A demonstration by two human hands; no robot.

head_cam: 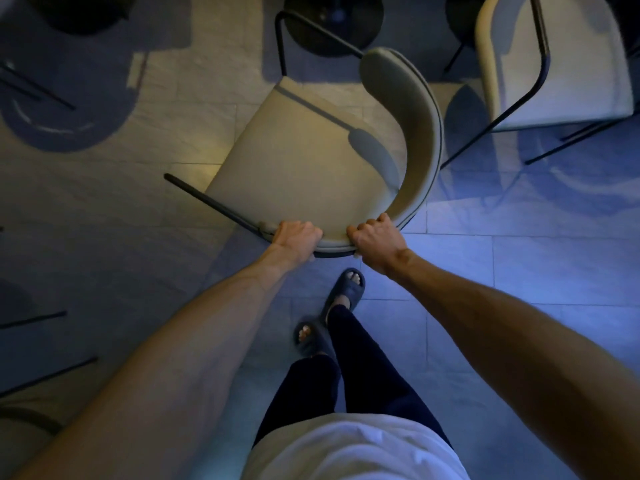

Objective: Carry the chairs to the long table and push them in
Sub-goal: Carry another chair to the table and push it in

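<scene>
Both hands clamped on the near rim of a beige chair [304,168]: left hand [298,239] with fingers curled shut over the rim beside a dark leg, right hand [377,240] with fingers wrapped tight where the curved backrest begins. Chair tipped over the tiled floor [104,202], dark legs pointing away. Second chair [554,64] standing near the floor's far right edge, apart from the held one.

Pale tiled floor [86,209], warm yellowish light at centre, blue light near right, round dark table bases [332,26] far, soft round shadows far left
</scene>
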